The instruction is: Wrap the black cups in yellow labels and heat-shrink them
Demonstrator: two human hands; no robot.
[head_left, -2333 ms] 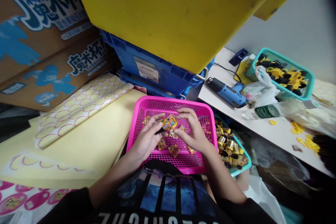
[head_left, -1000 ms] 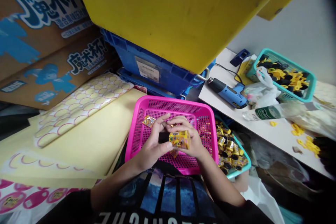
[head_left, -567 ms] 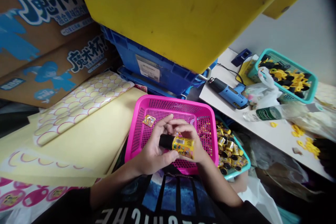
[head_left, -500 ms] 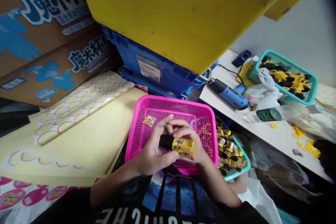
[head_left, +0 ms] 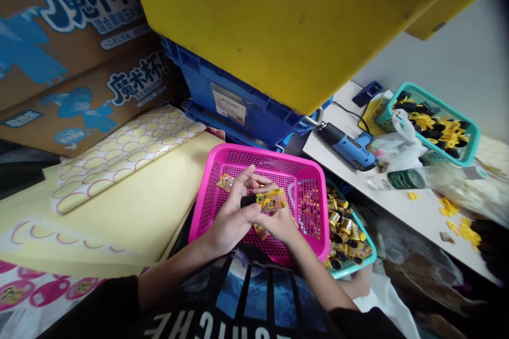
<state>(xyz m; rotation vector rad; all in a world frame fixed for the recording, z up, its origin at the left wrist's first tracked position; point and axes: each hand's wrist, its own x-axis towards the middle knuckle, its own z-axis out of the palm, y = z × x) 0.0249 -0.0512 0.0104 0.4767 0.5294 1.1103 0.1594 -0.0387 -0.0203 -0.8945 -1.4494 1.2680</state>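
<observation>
A small cylindrical container (head_left: 272, 200) with a black end and a yellow printed label lies sideways between my two hands, above a pink mesh basket (head_left: 199, 206). My left hand (head_left: 230, 217) is closed around its black end, thumb along the near side. My right hand (head_left: 280, 221) grips the yellow end from below and behind; some of its fingers are hidden. Inside the basket, a yellow printed wrapper piece (head_left: 225, 182) lies beyond my left hand. Another yellow printed piece (head_left: 261, 231) shows below my hands.
A teal basket (head_left: 371, 254) of yellow-and-black containers stands beside the pink one. Yellow sheets (head_left: 159, 190) lie left, below cardboard boxes (head_left: 91, 90). A yellow bin (head_left: 278, 26) overhangs a blue crate (head_left: 199, 79). On the right table are a blue heat gun (head_left: 350, 145) and a bottle (head_left: 405, 178).
The container has been turned so a different side of its label faces up, and its yellow end has risen slightly. My right hand has shifted left, closer to my left hand.
</observation>
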